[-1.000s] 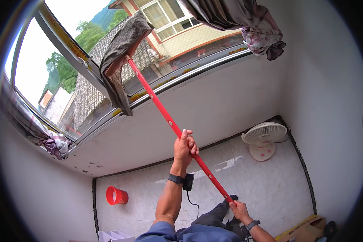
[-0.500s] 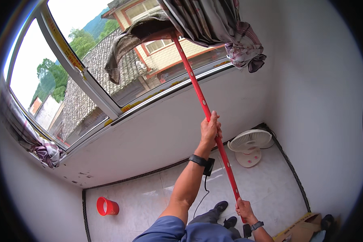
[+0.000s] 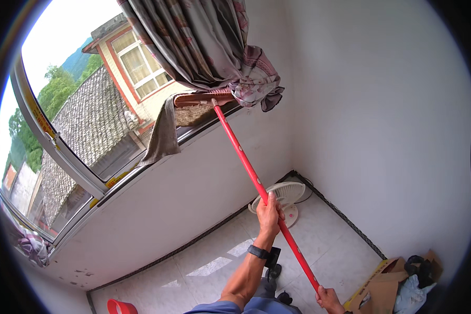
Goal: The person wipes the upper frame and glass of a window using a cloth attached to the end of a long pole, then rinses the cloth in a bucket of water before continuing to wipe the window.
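My left hand (image 3: 270, 215) is closed around the middle of a mop's long red pole (image 3: 240, 157), its thumb along the pole. Lower down, my right hand (image 3: 328, 299) is wrapped round the pole near its bottom end, partly cut off by the picture's edge. The pole slants up to a flat reddish mop head (image 3: 191, 99) against the lower part of the window, beside the tied curtain. A grey-brown cloth (image 3: 161, 133) drapes from the head, its left end hanging over the sill. The curtain (image 3: 183, 42) hangs just above the head; its knotted bottom (image 3: 256, 78) overlaps the head's right end.
A white fan (image 3: 285, 199) stands on the floor by the corner, partly behind the pole. An open cardboard box (image 3: 379, 288) with bags sits at lower right. A red bucket (image 3: 121, 306) is at lower left. The window frame (image 3: 63, 152) runs along the left.
The mop head has come down from higher on the glass to near the sill, toward the window's right corner. My left hand is lower, and the view has turned rightward.
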Demonstrator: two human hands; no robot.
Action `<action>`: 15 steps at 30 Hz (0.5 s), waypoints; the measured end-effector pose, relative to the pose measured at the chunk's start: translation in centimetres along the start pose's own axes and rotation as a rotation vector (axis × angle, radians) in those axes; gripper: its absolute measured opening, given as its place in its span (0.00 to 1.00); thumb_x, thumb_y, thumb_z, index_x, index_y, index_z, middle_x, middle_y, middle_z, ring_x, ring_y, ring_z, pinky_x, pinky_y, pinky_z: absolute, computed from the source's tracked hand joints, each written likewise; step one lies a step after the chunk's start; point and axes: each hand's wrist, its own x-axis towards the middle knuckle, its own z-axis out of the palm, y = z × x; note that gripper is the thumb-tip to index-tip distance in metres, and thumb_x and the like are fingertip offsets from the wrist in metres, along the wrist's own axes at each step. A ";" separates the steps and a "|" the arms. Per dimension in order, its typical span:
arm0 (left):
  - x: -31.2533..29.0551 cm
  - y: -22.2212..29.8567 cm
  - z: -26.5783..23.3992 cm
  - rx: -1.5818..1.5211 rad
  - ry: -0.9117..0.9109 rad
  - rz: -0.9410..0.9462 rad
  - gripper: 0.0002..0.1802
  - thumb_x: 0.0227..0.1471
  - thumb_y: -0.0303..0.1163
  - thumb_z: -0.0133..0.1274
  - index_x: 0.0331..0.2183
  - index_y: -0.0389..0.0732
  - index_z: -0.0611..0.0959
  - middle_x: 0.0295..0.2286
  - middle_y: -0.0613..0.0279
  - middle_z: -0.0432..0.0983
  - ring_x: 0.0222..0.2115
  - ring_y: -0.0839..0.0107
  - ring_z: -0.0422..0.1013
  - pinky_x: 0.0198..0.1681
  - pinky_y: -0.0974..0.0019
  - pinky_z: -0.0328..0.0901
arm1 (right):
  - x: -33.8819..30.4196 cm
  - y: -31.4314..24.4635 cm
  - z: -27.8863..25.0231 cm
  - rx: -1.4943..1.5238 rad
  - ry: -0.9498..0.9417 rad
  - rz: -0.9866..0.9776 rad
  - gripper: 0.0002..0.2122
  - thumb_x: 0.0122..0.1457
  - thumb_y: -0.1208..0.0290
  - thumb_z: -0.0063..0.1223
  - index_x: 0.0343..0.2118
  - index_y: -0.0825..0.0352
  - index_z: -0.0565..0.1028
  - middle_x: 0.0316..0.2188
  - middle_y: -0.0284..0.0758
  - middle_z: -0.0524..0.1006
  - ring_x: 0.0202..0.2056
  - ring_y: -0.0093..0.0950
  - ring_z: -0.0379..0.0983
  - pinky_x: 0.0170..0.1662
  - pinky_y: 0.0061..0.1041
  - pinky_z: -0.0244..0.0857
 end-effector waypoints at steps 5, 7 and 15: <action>1.7 3.4 1.6 -0.062 -0.039 -0.018 0.13 0.60 0.40 0.45 0.27 0.42 0.68 0.17 0.67 0.62 0.09 0.76 0.60 0.12 0.71 0.58 | 3.0 -1.1 -0.2 -0.109 0.119 -0.263 0.28 0.63 0.48 0.37 0.15 0.68 0.71 0.10 0.34 0.68 0.14 0.28 0.64 0.21 0.31 0.58; 1.7 3.8 1.0 -0.057 -0.070 0.001 0.12 0.60 0.39 0.45 0.28 0.42 0.68 0.17 0.66 0.63 0.10 0.75 0.61 0.12 0.71 0.59 | 2.5 -1.2 0.2 -0.120 0.114 -0.261 0.27 0.63 0.51 0.37 0.15 0.68 0.71 0.11 0.35 0.69 0.15 0.28 0.65 0.21 0.32 0.58; -0.1 2.2 -1.5 -0.074 -0.071 -0.123 0.08 0.59 0.35 0.45 0.36 0.40 0.68 0.19 0.64 0.62 0.13 0.71 0.64 0.17 0.68 0.63 | 3.6 1.9 -0.2 -0.194 0.140 -0.283 0.29 0.60 0.45 0.38 0.18 0.70 0.71 0.10 0.36 0.64 0.16 0.28 0.61 0.21 0.35 0.55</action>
